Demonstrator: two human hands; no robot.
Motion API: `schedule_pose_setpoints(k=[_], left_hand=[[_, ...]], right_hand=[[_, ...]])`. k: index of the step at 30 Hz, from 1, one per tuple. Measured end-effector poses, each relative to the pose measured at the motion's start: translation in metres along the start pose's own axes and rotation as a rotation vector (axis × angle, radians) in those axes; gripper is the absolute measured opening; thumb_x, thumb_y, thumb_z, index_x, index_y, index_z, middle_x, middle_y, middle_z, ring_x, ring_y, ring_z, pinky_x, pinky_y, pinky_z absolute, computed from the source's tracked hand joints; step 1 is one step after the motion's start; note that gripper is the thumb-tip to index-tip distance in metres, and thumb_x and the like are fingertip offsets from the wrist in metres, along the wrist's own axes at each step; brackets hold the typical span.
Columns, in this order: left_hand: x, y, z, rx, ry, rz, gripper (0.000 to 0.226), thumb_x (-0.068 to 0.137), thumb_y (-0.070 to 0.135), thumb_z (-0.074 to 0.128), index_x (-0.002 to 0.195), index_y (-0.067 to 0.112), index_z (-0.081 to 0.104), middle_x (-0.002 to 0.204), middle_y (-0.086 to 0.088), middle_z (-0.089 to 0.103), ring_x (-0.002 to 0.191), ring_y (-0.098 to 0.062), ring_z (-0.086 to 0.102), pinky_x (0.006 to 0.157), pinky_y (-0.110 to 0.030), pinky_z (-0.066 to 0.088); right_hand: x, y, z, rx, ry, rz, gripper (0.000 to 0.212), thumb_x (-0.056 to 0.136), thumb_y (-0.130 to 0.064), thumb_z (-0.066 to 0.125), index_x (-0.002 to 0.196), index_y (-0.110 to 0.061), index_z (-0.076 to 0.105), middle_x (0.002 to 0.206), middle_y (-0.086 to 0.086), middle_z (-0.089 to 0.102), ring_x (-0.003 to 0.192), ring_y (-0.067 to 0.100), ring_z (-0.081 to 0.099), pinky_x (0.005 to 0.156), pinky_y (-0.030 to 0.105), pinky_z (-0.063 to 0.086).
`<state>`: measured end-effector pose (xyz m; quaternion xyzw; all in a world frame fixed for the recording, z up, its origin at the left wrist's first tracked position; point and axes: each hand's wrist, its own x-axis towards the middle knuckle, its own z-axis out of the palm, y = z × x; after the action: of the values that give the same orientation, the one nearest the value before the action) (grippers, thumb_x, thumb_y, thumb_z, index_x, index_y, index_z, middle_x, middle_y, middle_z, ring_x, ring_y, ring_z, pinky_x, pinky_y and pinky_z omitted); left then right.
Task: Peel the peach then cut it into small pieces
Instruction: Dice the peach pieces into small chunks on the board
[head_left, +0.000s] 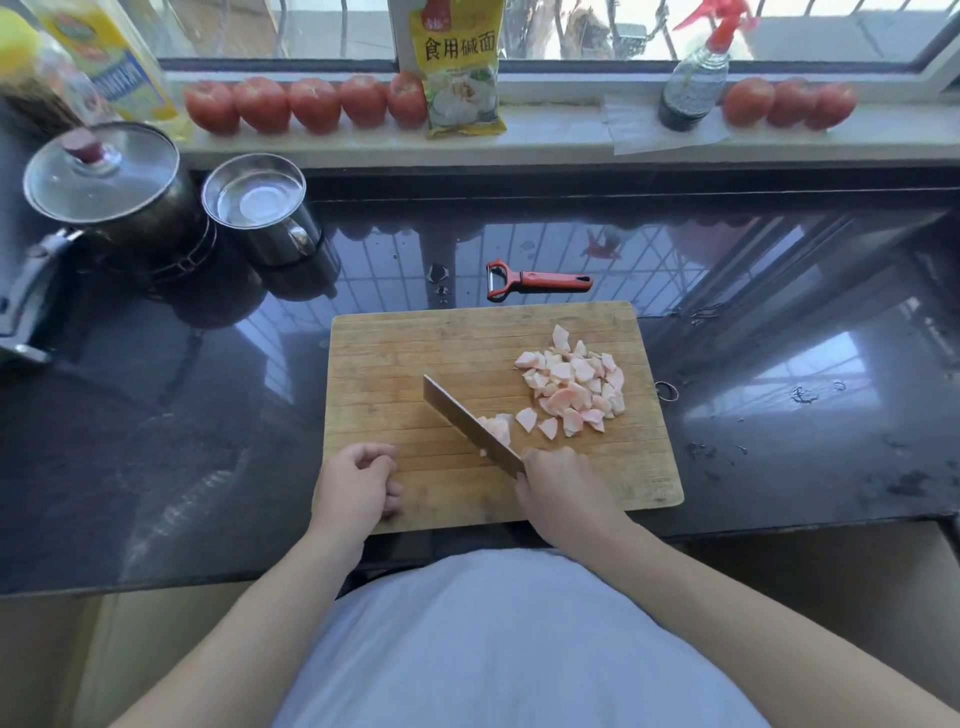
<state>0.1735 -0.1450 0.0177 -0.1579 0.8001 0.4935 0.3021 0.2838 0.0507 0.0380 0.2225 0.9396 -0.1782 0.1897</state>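
Observation:
A wooden cutting board (395, 364) lies on the dark counter. On its right half sits a heap of several pale pink peach pieces (574, 384). My right hand (563, 491) is shut on the handle of a cleaver (465, 418), whose blade slants up to the left across the board with a few peach pieces (497, 428) against its right face. My left hand (358, 486) rests on the board's near left part, fingers curled, holding nothing. A red-handled peeler (537, 280) lies on the counter just beyond the board.
A lidded pot (104, 179) and a steel mug (260, 205) stand at the back left. Tomatoes (306, 104), a yellow packet (462, 67) and a spray bottle (693, 88) line the windowsill. Wet specks dot the counter (805, 415) right of the board.

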Motion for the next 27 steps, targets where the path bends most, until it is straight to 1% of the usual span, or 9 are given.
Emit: schedule_pose_setpoints(k=[4,7,11,15,19,21,23,25,27], left_hand=[[-0.004,0.002,0.004,-0.018,-0.049,-0.027,0.019,0.101,0.008,0.057,0.1,0.017,0.074,0.09,-0.01,0.073,0.072,-0.022,0.067,0.085,-0.051,0.063],[-0.01,0.008,0.014,-0.093,-0.082,-0.063,0.019,0.104,0.007,0.054,0.103,0.013,0.072,0.098,-0.01,0.07,0.073,-0.021,0.067,0.079,-0.043,0.063],[-0.014,0.019,0.022,-0.124,-0.085,-0.05,0.019,0.105,0.009,0.054,0.103,0.016,0.072,0.103,-0.009,0.071,0.078,-0.02,0.069,0.066,-0.03,0.062],[-0.013,0.03,0.017,-0.167,0.014,0.028,0.02,0.103,0.01,0.054,0.103,0.021,0.071,0.099,-0.009,0.074,0.082,-0.02,0.07,0.076,-0.036,0.06],[-0.024,0.045,0.012,-0.136,0.261,0.242,0.02,0.102,0.01,0.053,0.101,0.023,0.068,0.093,-0.003,0.072,0.084,-0.018,0.068,0.068,-0.026,0.051],[-0.032,0.051,0.019,-0.089,0.203,0.294,0.019,0.102,0.011,0.052,0.101,0.024,0.066,0.093,0.004,0.069,0.081,-0.011,0.063,0.063,-0.022,0.047],[-0.033,0.054,0.033,0.027,0.055,0.264,0.014,0.103,0.018,0.054,0.104,0.028,0.064,0.1,0.013,0.066,0.09,-0.004,0.06,0.069,-0.024,0.047],[-0.021,0.055,0.047,0.051,-0.127,0.131,0.01,0.104,0.034,0.057,0.108,0.028,0.063,0.11,0.01,0.067,0.1,-0.009,0.06,0.082,-0.031,0.049],[-0.004,0.061,0.056,0.029,-0.308,-0.095,0.037,0.103,0.053,0.052,0.114,0.021,0.065,0.115,-0.001,0.069,0.104,-0.02,0.064,0.091,-0.039,0.049]], right_hand=[[0.013,0.024,-0.009,0.028,0.104,0.105,0.018,0.099,-0.022,0.048,0.109,-0.014,0.061,0.093,0.006,0.06,0.085,0.033,0.064,0.066,0.038,0.051],[0.024,0.046,-0.017,0.049,0.136,0.141,0.021,0.096,-0.021,0.05,0.112,-0.017,0.063,0.096,0.006,0.064,0.08,0.03,0.059,0.066,0.036,0.05],[0.032,0.06,-0.024,-0.037,0.176,-0.025,0.027,0.096,-0.023,0.05,0.122,-0.025,0.056,0.107,0.007,0.064,0.09,0.033,0.059,0.065,0.037,0.046],[0.011,0.067,-0.012,-0.286,0.28,-0.171,0.02,0.081,-0.013,0.074,0.098,-0.013,0.064,0.081,0.006,0.066,0.06,0.034,0.062,0.047,0.038,0.05],[-0.004,0.085,-0.004,-0.359,0.458,-0.254,0.03,0.063,0.003,0.079,0.085,-0.012,0.063,0.087,0.006,0.061,0.047,0.025,0.052,0.039,0.029,0.033],[-0.007,0.09,-0.003,-0.411,0.56,-0.274,0.028,0.061,0.008,0.071,0.075,-0.012,0.057,0.082,0.007,0.056,0.044,0.022,0.044,0.043,0.028,0.024],[-0.008,0.097,0.004,-0.403,0.608,-0.319,0.027,0.065,0.01,0.068,0.073,-0.012,0.053,0.079,0.008,0.052,0.047,0.021,0.041,0.043,0.031,0.029],[-0.008,0.104,0.009,-0.344,0.654,-0.367,0.025,0.072,0.01,0.064,0.073,-0.012,0.052,0.078,0.009,0.05,0.05,0.023,0.039,0.043,0.035,0.036],[-0.01,0.108,0.009,-0.272,0.715,-0.408,0.024,0.077,0.012,0.054,0.07,-0.011,0.05,0.074,0.009,0.048,0.051,0.024,0.036,0.044,0.037,0.036]])
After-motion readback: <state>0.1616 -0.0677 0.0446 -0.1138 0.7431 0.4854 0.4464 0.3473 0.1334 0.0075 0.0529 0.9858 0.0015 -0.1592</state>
